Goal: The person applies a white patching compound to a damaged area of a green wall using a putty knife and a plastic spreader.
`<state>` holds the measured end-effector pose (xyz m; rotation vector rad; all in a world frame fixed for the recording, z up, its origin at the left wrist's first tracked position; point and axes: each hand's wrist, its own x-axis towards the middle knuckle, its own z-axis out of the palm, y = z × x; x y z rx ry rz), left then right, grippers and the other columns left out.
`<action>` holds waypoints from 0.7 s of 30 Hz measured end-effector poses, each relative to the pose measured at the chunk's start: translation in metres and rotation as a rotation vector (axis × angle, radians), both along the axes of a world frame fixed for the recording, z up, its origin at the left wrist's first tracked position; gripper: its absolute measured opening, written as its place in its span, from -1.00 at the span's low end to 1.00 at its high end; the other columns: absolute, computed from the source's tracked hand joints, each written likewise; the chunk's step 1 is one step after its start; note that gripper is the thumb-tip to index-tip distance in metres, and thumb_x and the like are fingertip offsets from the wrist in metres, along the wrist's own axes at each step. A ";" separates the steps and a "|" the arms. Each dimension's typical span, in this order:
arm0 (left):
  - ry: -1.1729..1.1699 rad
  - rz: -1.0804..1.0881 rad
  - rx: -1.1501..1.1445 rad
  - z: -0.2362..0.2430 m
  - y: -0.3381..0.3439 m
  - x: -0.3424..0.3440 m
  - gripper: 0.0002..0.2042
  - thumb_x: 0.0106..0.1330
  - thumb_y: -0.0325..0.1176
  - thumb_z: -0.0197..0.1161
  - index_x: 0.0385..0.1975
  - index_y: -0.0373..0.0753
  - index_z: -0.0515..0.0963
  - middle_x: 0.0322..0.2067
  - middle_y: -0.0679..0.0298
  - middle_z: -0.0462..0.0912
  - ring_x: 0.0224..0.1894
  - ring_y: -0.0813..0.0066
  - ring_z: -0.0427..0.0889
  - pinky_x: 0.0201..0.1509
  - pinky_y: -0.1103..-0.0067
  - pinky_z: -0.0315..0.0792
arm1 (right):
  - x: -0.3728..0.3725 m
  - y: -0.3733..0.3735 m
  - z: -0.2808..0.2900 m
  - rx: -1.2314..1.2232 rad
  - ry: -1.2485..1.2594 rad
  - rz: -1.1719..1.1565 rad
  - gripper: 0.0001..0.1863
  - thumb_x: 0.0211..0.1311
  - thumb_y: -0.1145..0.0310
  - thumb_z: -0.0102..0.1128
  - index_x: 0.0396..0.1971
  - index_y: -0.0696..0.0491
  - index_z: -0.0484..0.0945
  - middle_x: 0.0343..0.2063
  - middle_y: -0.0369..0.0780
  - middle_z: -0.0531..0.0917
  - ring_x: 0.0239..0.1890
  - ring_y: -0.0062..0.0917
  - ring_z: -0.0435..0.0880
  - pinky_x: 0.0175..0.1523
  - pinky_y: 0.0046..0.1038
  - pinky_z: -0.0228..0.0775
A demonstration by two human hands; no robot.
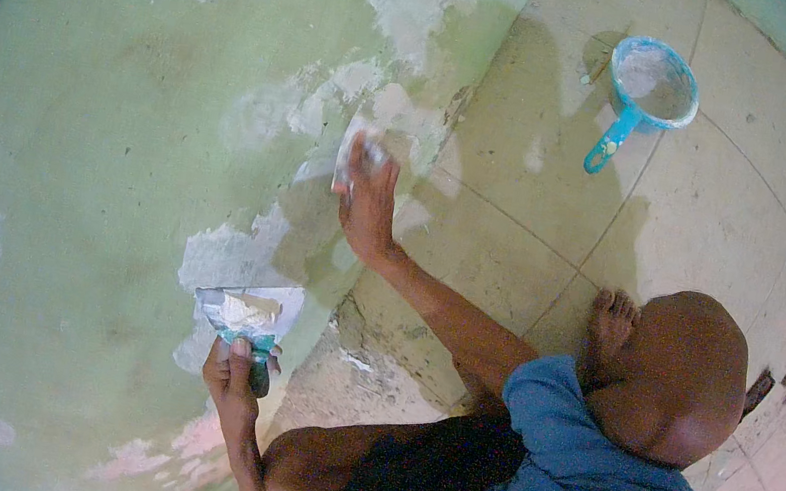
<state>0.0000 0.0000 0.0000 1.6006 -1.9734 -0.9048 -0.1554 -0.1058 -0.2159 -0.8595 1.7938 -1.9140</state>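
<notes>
One knife bearing putty — left hand grips it; right hand grasps pale scraper against wall; blue dipper far right.

Wall pale green, blotched whitish-grey, pink streaks low down. Floor I read as beige, dark grid lines. Dipper bright blue, smeared white. Putty knife: teal-green handle, grey blade; filler on it creamy white. Shirt blue, shorts black. Second scraper blurred on my feed, probably whitish.
</notes>
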 end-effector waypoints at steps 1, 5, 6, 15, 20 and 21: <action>-0.042 -0.008 -0.001 0.000 -0.005 0.004 -0.69 0.36 -0.11 0.06 -0.21 -0.28 0.46 -0.58 0.26 0.58 -0.70 0.62 0.44 -0.68 0.70 0.23 | 0.008 0.011 -0.001 -0.034 -0.010 0.062 -0.18 0.02 0.64 0.08 0.35 -0.03 0.03 0.16 0.06 0.24 0.24 -0.03 0.14 0.29 -0.16 0.02; -0.069 0.037 -0.103 0.013 -0.002 -0.004 -0.72 0.36 -0.13 0.04 -0.26 -0.25 0.47 -0.61 0.28 0.57 -0.75 0.67 0.40 -0.74 0.70 0.18 | 0.010 0.021 -0.001 0.000 -0.331 0.099 -0.32 0.04 0.65 -0.02 0.26 0.14 0.16 0.06 0.11 0.34 0.15 0.01 0.27 0.25 -0.17 0.07; -0.042 0.040 -0.077 0.002 0.002 -0.006 -0.72 0.36 -0.13 0.04 -0.26 -0.25 0.47 -0.61 0.27 0.57 -0.75 0.66 0.40 -0.74 0.70 0.18 | -0.006 0.024 -0.023 0.035 -0.198 -0.099 -0.36 0.05 0.63 -0.04 0.24 0.16 0.20 0.04 0.12 0.35 0.13 0.02 0.30 0.25 -0.16 0.09; -0.036 0.023 -0.021 0.007 0.006 -0.009 -0.71 0.39 -0.15 0.01 -0.21 -0.27 0.48 -0.55 0.28 0.59 -0.65 0.65 0.45 -0.65 0.72 0.22 | -0.036 0.009 0.027 -0.041 -0.051 -0.102 -0.30 -0.07 0.69 -0.02 0.22 0.04 0.28 -0.04 0.04 0.44 0.07 -0.04 0.33 0.16 -0.20 0.19; 0.001 -0.023 -0.023 0.001 0.005 -0.012 -0.69 0.37 -0.13 0.04 -0.18 -0.28 0.48 -0.57 0.27 0.59 -0.65 0.61 0.48 -0.64 0.70 0.28 | -0.035 0.025 -0.009 0.094 0.044 -0.053 -0.19 -0.13 0.75 -0.01 0.25 -0.05 0.24 0.01 0.00 0.42 0.02 -0.09 0.35 0.13 -0.18 0.22; -0.017 -0.001 -0.001 0.003 0.007 -0.009 -0.69 0.37 -0.13 0.04 -0.19 -0.28 0.48 -0.56 0.27 0.59 -0.64 0.61 0.48 -0.63 0.69 0.28 | -0.046 0.017 -0.019 0.091 0.095 -0.142 -0.25 -0.12 0.71 0.03 0.22 0.01 0.28 -0.04 0.01 0.44 -0.02 -0.09 0.37 0.10 -0.18 0.24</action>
